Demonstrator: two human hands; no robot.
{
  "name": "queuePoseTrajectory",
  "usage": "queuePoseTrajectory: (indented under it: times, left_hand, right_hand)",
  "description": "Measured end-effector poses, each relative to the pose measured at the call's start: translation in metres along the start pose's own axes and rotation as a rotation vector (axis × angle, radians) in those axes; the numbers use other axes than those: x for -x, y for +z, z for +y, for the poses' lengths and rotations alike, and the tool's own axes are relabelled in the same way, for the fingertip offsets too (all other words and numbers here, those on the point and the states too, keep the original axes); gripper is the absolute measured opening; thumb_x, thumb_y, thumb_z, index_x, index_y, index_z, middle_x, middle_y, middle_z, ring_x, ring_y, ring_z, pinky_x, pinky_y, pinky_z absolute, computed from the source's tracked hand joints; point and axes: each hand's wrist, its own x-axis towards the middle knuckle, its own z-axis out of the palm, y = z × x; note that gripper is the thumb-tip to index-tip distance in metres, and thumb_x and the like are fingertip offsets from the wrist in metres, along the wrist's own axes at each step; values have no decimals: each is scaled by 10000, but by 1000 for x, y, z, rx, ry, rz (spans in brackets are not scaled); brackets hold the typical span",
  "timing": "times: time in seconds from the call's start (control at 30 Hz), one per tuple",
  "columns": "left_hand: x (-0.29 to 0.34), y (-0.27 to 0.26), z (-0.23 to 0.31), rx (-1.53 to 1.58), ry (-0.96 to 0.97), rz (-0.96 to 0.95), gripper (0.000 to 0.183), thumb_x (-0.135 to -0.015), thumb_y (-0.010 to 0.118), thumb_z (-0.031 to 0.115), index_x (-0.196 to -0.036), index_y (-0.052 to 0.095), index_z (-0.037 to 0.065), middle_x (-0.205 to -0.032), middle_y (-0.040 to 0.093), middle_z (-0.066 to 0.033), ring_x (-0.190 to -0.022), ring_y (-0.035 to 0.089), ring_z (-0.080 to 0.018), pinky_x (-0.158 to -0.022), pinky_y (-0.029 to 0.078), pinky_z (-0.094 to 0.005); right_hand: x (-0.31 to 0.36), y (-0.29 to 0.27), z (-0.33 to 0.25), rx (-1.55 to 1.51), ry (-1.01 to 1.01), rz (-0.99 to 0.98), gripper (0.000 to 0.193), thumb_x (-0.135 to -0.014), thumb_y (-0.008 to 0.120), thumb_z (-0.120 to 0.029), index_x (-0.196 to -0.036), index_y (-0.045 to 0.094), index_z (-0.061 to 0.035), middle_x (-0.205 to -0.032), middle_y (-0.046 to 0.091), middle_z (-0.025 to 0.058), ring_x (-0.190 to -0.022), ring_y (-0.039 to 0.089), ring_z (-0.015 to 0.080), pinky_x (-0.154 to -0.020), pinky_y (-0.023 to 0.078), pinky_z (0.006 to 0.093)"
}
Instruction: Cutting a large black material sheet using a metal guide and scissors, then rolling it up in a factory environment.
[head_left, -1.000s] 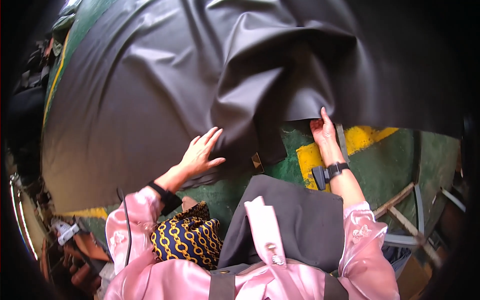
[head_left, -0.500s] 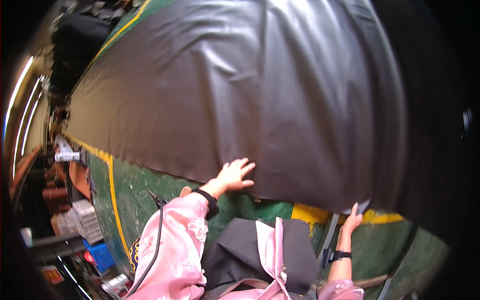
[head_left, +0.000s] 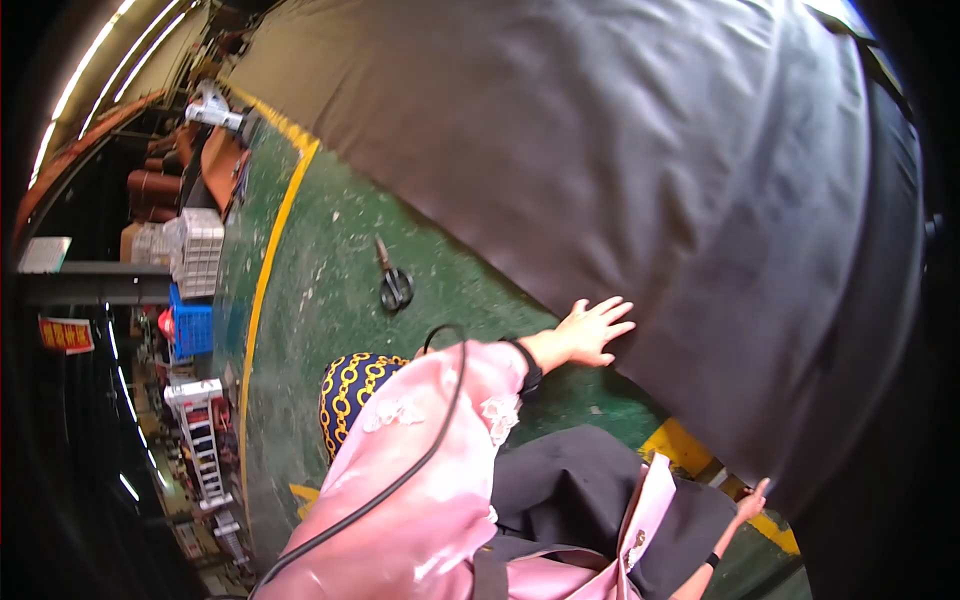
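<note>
A wide, dark brown-grey leather-like sheet (head_left: 560, 150) spreads over the green floor, with soft folds toward its right side. My left hand (head_left: 592, 333) is open, fingers spread, palm down at the sheet's near edge. Farther right, my right hand (head_left: 750, 503) is closed at the same edge, one finger stretched along the sheet and the other fingers mostly hidden. Scissors with black handles (head_left: 396, 289) lie on the floor left of the sheet, apart from both hands.
Yellow lines (head_left: 262, 285) mark the green floor (head_left: 330, 270). A black cord (head_left: 415, 470) crosses my left sleeve. On the left stand a blue basket (head_left: 192, 330), a stacked white crate (head_left: 200, 250) and a white rack (head_left: 203, 440). A patterned navy and yellow item (head_left: 350, 395) is beside my left arm.
My view has swung left, so the sheet and both hands sit farther right in it. The scissors now show whole. Both hands remain at the sheet's edge.
</note>
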Motion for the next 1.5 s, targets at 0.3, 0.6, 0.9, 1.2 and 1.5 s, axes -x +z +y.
queuePoseTrajectory:
  times: [0.3, 0.6, 0.9, 1.2, 1.5]
  left_hand:
    - [83, -50, -127, 47, -17, -176, 396, -777, 522, 250, -1155, 525, 129, -983, 619, -103, -945, 572, -281, -806, 459, -406]
    - [164, 8, -356, 636, -1126, 1015, 568, -746, 579, 241, -1263, 413, 77, -964, 615, -91, -895, 593, -246, -751, 472, -356]
    - [92, -57, -347, 639, -903, 1184, 513, -739, 545, 177, -1220, 421, 48, -926, 534, -142, -874, 549, -320, -761, 464, -413]
    - [119, -43, -371, 1285, -459, 1402, 194, -853, 526, 135, -999, 597, 31, -813, 617, -51, -754, 611, -121, -655, 477, -236]
    - [115, -47, -419, 791, -1443, 1687, 518, -815, 616, 303, -1179, 396, 8, -830, 561, -94, -676, 573, -164, -544, 493, -271]
  right_hand:
    - [43, -5, -31, 145, 336, -500, 371, -822, 587, -421, -636, 475, -120, -463, 347, -44, -368, 336, 70, -350, 259, 223]
    - [272, 173, -204, 809, -1085, -1094, 145, -799, 586, -142, -726, 547, -23, -580, 520, 56, -537, 525, 143, -524, 419, 275]
    - [459, 351, -163, 946, -1399, -1148, 713, -628, 765, -296, -1226, 422, -116, -1223, 440, 126, -1094, 450, 306, -905, 405, 383]
    - [440, 376, -152, 739, -1458, -951, 207, -790, 612, -188, -707, 534, -15, -729, 508, 77, -668, 493, 228, -593, 414, 335]
    - [405, 374, -149, 662, -1295, -819, 299, -866, 559, -191, -663, 430, -13, -570, 350, 91, -496, 334, 185, -470, 320, 310]
